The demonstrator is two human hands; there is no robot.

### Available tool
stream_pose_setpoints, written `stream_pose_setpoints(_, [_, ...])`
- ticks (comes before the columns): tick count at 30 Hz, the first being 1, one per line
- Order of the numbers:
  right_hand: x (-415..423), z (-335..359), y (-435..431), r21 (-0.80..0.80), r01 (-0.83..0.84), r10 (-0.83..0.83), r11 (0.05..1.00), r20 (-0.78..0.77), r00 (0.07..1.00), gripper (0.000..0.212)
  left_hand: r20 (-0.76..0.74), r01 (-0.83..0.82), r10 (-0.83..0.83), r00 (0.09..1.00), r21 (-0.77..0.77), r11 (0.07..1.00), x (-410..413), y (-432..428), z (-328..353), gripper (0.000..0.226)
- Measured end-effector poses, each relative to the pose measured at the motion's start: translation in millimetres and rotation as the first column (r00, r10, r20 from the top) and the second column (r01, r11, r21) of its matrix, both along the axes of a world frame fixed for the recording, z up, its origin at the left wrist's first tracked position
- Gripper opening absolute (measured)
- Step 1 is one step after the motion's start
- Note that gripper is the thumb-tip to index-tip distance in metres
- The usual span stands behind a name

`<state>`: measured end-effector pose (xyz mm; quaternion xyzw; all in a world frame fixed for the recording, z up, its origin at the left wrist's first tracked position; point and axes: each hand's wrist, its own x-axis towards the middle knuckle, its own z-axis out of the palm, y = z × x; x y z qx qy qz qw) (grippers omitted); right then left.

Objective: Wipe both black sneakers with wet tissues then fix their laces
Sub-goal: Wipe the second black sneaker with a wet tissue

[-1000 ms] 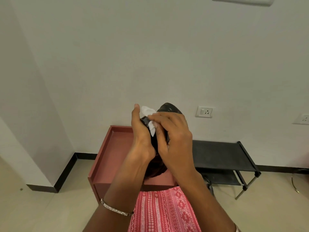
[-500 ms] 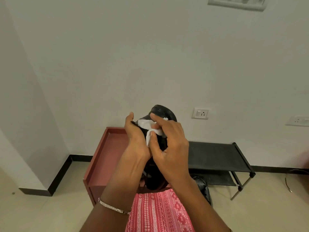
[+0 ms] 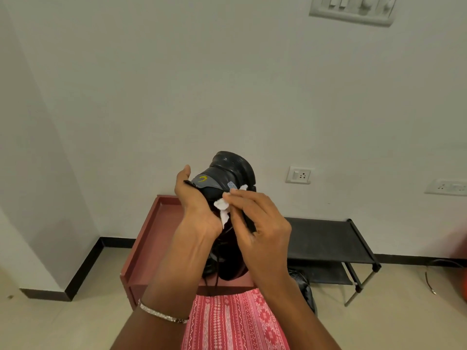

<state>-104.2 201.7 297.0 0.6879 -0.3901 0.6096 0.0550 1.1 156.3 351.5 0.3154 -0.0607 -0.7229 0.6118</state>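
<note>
Black sneaker (image 3: 227, 173): held up in mid-air before a pale wall (image 3: 202, 72), heel end uppermost, toe end pointing down behind the hands; grey heel patch with a small yellow mark facing the camera; well above the red tabletop (image 3: 154, 238). Dark laces (image 3: 216, 269) hanging loose from the lower part, dangling toward the tabletop's near edge.

Left hand (image 3: 195, 203): wrapped around the left side of the sneaker, thumb upright along the heel, fingers curled behind and out of sight; firm hold on the shoe. Thin silver bracelet (image 3: 163, 314) on that wrist.

Right hand (image 3: 255, 223): fingers bent, fingertips (image 3: 227, 195) pinching a crumpled white wet tissue (image 3: 223, 209) and pressing it against the back and right side of the sneaker, just below the grey patch. Tissue bunched between the two hands, one scrap showing past the fingertips at the shoe's right edge.

Red tabletop: raised rim along left and far sides, standing against the wall, directly below the held shoe.

Black low rack (image 3: 326, 241): just beside the tabletop on its right, two tiers, thin metal legs. Dark shape (image 3: 303, 289) on the floor by the rack's lower tier; too hidden to identify.

Red patterned garment (image 3: 235, 322): at bottom centre, between the forearms.

Wall fittings: white socket (image 3: 298, 175) right of the sneaker, second socket (image 3: 447, 186) near the right edge, switch panel (image 3: 352, 7) at the top. Black skirting (image 3: 83, 269) along the base of the wall; beige tiled floor (image 3: 50, 324).
</note>
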Motion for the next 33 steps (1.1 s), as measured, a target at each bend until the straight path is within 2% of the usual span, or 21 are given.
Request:
stream_pose_setpoints(3, [-2, -12, 1, -0.032, 0.01, -0.01, 0.999, -0.006, 1.0, 0.025, -0.019, -0.054, 0.054, 0.998, 0.005, 0.999, 5, -5, -1, 0.058])
stream_pose_setpoints(7, [-6, -49, 7, 0.025, 0.005, -0.004, 1.0, -0.043, 0.999, 0.023, -0.028, -0.117, 0.117, 0.993, 0.001, 0.993, 15, -9, -4, 0.046])
stream_pose_setpoints(10, [-5, -44, 6, 0.028, 0.011, -0.01, 1.0, -0.046, 0.999, 0.021, -0.04, -0.134, 0.134, 0.99, 0.006, 0.991, 14, -10, -3, 0.046])
stream_pose_setpoints(16, [3, -1, -6, -0.103, 0.043, -0.046, 0.994, -0.019, 0.999, 0.019, -0.069, -0.016, 0.018, 0.997, 0.024, 1.0, 5, -4, 1, 0.057])
stream_pose_setpoints(20, [-1, -35, 0, -0.11, 0.017, -0.023, 0.994, -0.053, 0.998, 0.018, -0.084, -0.093, 0.094, 0.992, 0.019, 0.996, 18, -7, 2, 0.05])
stream_pose_setpoints(23, [-5, -62, 9, -0.045, -0.002, -0.004, 0.999, -0.118, 0.993, 0.021, -0.105, -0.126, 0.126, 0.986, 0.006, 0.992, 26, -6, 2, 0.044])
stream_pose_setpoints(25, [-5, -58, 11, -0.019, 0.0, -0.002, 1.0, -0.108, 0.994, 0.022, -0.112, -0.115, 0.115, 0.987, 0.006, 0.993, 25, -3, 3, 0.041])
stream_pose_setpoints(29, [4, -14, 2, -0.043, 0.029, -0.028, 0.999, 0.007, 1.0, 0.019, -0.086, -0.095, 0.097, 0.992, 0.026, 0.995, 17, 1, 0, 0.043])
stream_pose_setpoints(33, [9, -6, 0, -0.065, -0.003, 0.002, 0.998, -0.015, 1.0, 0.017, -0.131, -0.084, 0.09, 0.987, 0.046, 0.995, 19, 3, 1, 0.047])
